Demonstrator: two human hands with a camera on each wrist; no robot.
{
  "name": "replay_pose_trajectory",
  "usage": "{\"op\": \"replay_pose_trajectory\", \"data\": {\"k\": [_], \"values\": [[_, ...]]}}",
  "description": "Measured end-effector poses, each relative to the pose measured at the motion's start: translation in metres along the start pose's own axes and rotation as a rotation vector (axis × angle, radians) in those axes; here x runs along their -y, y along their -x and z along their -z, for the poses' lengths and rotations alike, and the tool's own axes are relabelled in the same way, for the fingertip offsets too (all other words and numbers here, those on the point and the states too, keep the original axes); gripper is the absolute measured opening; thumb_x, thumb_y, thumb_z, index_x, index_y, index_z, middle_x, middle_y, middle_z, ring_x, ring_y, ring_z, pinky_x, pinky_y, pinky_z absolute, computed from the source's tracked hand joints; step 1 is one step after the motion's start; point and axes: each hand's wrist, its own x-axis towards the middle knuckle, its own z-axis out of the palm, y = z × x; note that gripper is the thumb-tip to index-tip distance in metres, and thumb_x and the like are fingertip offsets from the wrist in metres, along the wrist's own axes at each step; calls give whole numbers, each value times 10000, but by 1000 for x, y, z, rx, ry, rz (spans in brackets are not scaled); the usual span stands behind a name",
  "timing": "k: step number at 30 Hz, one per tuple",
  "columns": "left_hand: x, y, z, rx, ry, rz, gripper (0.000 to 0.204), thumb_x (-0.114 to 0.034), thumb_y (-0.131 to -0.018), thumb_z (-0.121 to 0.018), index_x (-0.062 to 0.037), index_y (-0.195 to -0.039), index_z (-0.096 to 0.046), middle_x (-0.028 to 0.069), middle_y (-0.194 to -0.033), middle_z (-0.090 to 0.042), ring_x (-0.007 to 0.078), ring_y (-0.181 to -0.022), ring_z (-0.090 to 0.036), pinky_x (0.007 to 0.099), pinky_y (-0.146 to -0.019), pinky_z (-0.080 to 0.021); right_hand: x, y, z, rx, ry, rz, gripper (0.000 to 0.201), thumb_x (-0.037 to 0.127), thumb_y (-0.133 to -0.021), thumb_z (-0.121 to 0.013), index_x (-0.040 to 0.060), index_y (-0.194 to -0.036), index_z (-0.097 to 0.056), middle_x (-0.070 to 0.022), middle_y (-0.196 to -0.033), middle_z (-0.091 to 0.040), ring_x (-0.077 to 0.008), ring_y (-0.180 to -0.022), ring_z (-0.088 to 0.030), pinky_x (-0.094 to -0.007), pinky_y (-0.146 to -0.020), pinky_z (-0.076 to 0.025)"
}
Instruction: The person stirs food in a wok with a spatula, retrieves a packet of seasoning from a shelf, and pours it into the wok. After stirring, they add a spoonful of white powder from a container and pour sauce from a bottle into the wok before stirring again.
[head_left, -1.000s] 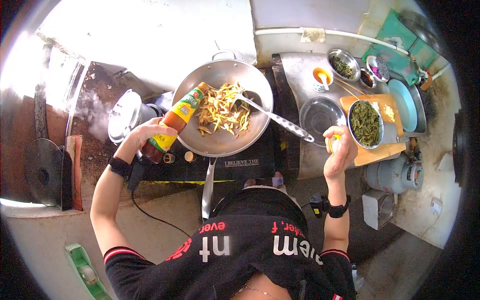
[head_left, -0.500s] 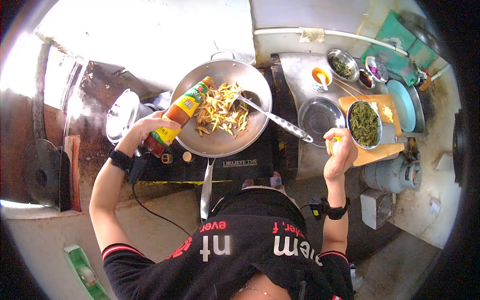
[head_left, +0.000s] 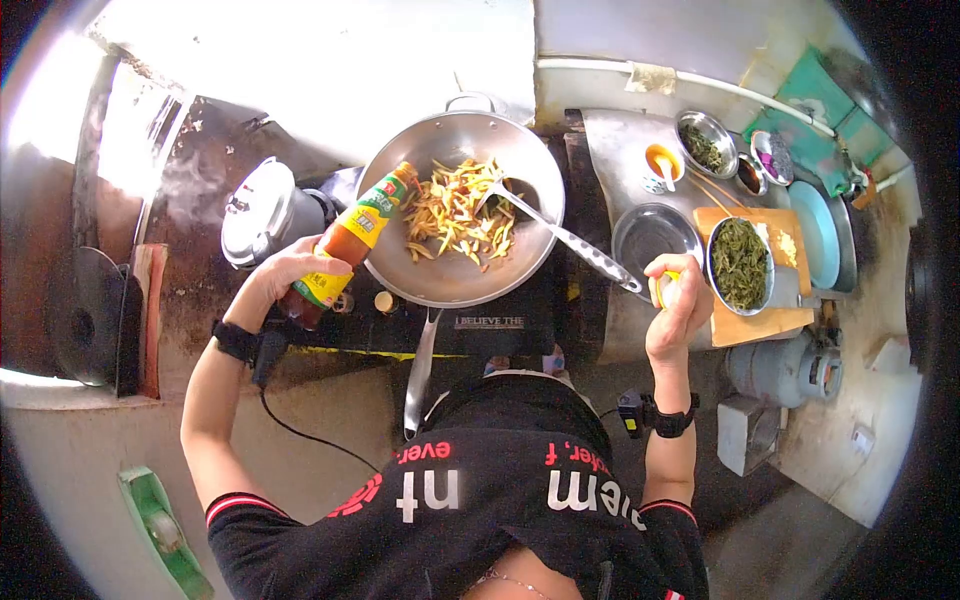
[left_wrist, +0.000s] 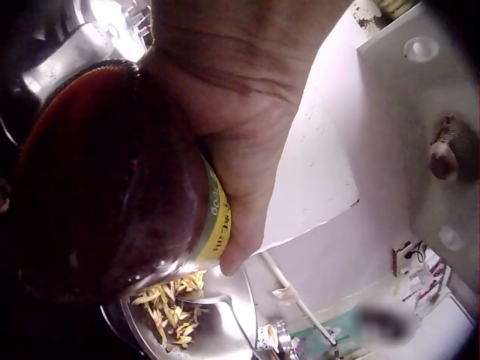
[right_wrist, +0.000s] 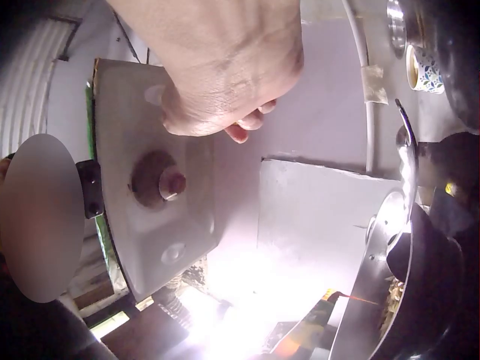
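The left hand point(head_left: 290, 268) grips a sauce bottle point(head_left: 362, 222) with green and yellow labels, tilted with its neck over the left side of the wok point(head_left: 455, 285). From its mouth a thin dark stream runs toward the wok in the right wrist view. Pale yellow strips of food point(head_left: 465, 215) lie in the wok, and a slotted spatula point(head_left: 580, 250) leans across its right rim. The right hand point(head_left: 680, 310), fingers curled round a small yellow cap point(head_left: 661, 290), is raised to the right of the wok. In the left wrist view the bottle's base point(left_wrist: 112, 172) hides much.
On the right counter are a glass bowl point(head_left: 655, 245), a bowl of green vegetables point(head_left: 740, 262) on a cutting board point(head_left: 765, 328), and an orange cup point(head_left: 660, 165). A steaming lidded pot point(head_left: 265, 215) stands left of the wok. The wok's handle point(head_left: 422, 375) points toward the person.
The head view has shifted, so the wok and counter appear farther right. The bottle remains tilted in the left hand, and the right hand still holds the cap in nearly the same pose.
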Motion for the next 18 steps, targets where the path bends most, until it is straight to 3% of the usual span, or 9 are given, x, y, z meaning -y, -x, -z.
{"op": "replay_pose_trajectory", "data": {"k": [8, 10, 11, 12, 14, 16, 17, 18], "values": [[11, 12, -27, -10, 168, -82, 566, -230, -656, -768, -28, -1122, -517, 46, -947, -598, 130, -812, -583, 286, -713, -487, 3, 0, -6, 52, -3, -21, 382, 264, -938, -328, 31, -730, -548, 2, -611, -490, -51, -477, -371, -218, -444, -265], [16, 14, -35, 76, 315, -88, 560, -232, -660, -767, -31, -1121, -521, 53, -957, -598, 138, -804, -590, 281, -713, -488, 5, 2, -8, 47, 8, -8, 376, 259, -939, -327, 32, -735, -547, 1, -607, -488, -54, -475, -372, -220, -444, -267], [21, 11, -38, 121, 331, -109, 632, -259, -666, -770, -19, -1170, -472, 91, -986, -589, 185, -818, -606, 317, -734, -504, 5, 3, -7, 70, 4, -20, 360, 245, -937, -332, 31, -741, -544, -3, -608, -487, -59, -472, -377, -224, -444, -271], [23, 14, -48, 131, 447, -220, 707, -303, -682, -756, -4, -1217, -404, 138, -1000, -574, 253, -838, -613, 373, -747, -520, 4, 4, -8, 93, 0, -30, 343, 232, -936, -337, 31, -747, -542, -8, -609, -486, -65, -469, -382, -227, -443, -275], [39, 9, -72, 23, 612, -326, 671, -450, -725, -666, 13, -1162, -454, 144, -957, -595, 249, -773, -620, 333, -660, -526, 5, 5, -11, 95, 26, 18, 312, 206, -929, -350, 27, -754, -536, -16, -617, -484, -78, -461, -386, -237, -443, -282], [62, -9, -85, 220, 943, -215, 671, -516, -792, -537, -18, -1222, -404, 177, -1010, -579, 297, -791, -617, 390, -686, -520, 9, 6, -15, 96, 57, 23, 307, 197, -923, -356, 25, -740, -533, -24, -635, -492, -86, -455, -385, -244, -443, -286], [58, -13, -93, 302, 989, -286, 714, -585, -806, -441, -44, -1265, -368, 176, -983, -572, 301, -748, -600, 406, -688, -505, 13, 6, -17, 91, 55, 8, 325, 211, -930, -348, 27, -735, -533, -26, -603, -477, -88, -452, -386, -246, -444, -287], [52, -10, -106, 295, 1177, -284, 721, -531, -800, -489, -39, -1302, -325, 139, -908, -541, 256, -666, -557, 378, -636, -486, 14, 6, -18, 87, 61, 15, 325, 211, -930, -348, 27, -735, -533, -26, -603, -477, -88, -452, -386, -246, -444, -287]]}}
